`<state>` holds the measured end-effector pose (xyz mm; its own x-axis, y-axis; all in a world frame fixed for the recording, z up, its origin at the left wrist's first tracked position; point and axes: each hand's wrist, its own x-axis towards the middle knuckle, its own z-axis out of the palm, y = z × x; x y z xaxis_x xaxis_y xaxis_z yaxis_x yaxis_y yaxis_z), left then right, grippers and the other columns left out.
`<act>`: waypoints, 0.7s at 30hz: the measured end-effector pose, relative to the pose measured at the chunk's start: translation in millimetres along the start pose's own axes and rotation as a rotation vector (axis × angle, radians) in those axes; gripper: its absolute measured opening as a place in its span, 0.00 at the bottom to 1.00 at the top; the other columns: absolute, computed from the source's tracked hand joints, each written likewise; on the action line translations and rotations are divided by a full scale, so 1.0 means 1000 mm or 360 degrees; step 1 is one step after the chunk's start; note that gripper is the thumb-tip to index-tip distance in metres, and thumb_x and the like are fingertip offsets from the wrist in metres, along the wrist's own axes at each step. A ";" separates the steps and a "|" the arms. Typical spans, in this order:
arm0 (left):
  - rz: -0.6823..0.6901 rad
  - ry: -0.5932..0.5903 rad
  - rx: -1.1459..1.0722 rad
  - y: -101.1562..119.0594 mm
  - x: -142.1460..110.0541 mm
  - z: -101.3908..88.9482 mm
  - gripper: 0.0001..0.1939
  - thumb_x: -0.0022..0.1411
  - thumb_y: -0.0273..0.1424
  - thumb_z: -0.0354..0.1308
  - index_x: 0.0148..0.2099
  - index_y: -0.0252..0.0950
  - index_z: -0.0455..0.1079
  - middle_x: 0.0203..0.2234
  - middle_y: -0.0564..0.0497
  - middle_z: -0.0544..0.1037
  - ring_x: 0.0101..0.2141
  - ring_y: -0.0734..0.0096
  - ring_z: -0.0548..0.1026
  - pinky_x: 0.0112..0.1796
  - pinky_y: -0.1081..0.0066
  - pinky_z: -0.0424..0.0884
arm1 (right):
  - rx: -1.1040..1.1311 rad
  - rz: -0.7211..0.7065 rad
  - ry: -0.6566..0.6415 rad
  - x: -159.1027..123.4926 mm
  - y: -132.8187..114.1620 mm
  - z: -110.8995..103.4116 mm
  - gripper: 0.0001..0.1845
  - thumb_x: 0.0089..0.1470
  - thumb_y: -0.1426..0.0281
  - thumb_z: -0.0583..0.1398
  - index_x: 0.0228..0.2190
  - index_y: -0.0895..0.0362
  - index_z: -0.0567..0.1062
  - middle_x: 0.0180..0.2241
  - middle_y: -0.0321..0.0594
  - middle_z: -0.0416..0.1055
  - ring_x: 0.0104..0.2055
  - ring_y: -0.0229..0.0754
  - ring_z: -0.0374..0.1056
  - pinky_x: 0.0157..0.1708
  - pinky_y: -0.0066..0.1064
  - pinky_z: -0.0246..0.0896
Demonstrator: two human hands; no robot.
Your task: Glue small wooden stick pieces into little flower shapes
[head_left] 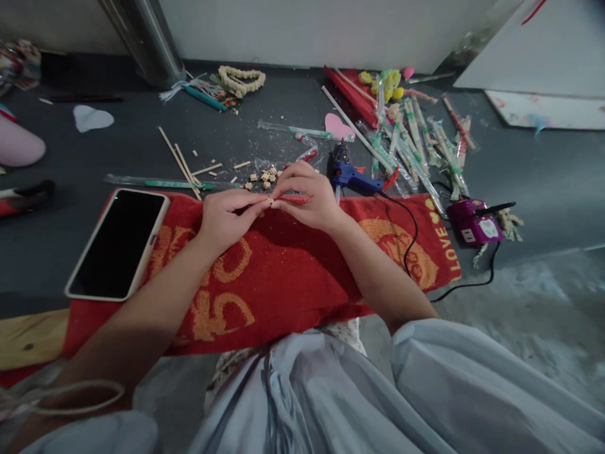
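Observation:
My left hand (pixel 227 217) is closed, its thumb and forefinger pinching a small pale wooden piece (pixel 270 202). My right hand (pixel 309 194) meets it fingertip to fingertip. A flat, narrow red thing (pixel 297 199) lies within the right fingers and points toward the piece; its kind cannot be made out. Both hands are just over the far edge of a red towel (pixel 283 284) with orange lettering. Right beyond the fingertips lies a small heap of similar little wooden pieces (pixel 269 175).
A blue glue gun (pixel 357 178) lies right of my hands, its cord running past a purple power socket (pixel 474 222). Wrapped chopsticks (pixel 416 139) are piled behind it. A phone (pixel 120 243) rests at left. A heart-shaped wooden frame (pixel 242 81) and a metal post (pixel 149 44) stand at the back.

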<state>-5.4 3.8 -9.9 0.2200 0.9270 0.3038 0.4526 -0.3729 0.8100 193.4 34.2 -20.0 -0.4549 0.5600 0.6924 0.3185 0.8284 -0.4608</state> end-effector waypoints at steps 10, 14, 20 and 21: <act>0.0197 0.0133 -0.0136 -0.008 0.001 0.005 0.09 0.60 0.35 0.62 0.34 0.38 0.81 0.26 0.50 0.82 0.24 0.73 0.76 0.28 0.75 0.71 | -0.0018 0.0039 0.0114 0.001 -0.003 0.001 0.23 0.59 0.49 0.59 0.31 0.56 0.78 0.31 0.36 0.74 0.37 0.38 0.69 0.42 0.35 0.64; 0.0004 0.0122 -0.0437 -0.004 0.001 0.008 0.09 0.59 0.36 0.64 0.35 0.37 0.81 0.23 0.51 0.80 0.14 0.80 0.66 0.18 0.76 0.62 | 0.0022 0.0046 0.0231 0.001 -0.006 0.002 0.19 0.58 0.52 0.62 0.32 0.55 0.79 0.31 0.36 0.75 0.37 0.37 0.70 0.41 0.34 0.66; -0.0164 0.0109 -0.0759 -0.005 0.002 0.010 0.12 0.56 0.42 0.68 0.35 0.38 0.81 0.20 0.52 0.77 0.12 0.84 0.61 0.14 0.78 0.55 | 0.0023 0.0124 0.0198 0.002 -0.008 0.000 0.19 0.58 0.52 0.61 0.33 0.55 0.80 0.32 0.37 0.75 0.37 0.37 0.70 0.41 0.34 0.67; -0.0184 0.0100 -0.0804 -0.006 0.003 0.011 0.13 0.55 0.43 0.68 0.35 0.38 0.81 0.20 0.52 0.78 0.12 0.84 0.61 0.14 0.78 0.55 | 0.0019 0.0141 0.0178 0.002 -0.009 -0.001 0.20 0.58 0.51 0.61 0.33 0.55 0.80 0.32 0.37 0.75 0.38 0.38 0.70 0.42 0.35 0.67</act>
<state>1.7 8.1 -19.4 0.1337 0.9674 0.2150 -0.0058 -0.2162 0.9763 190.6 28.1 -14.4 -0.3297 0.6269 0.7059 0.3429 0.7762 -0.5291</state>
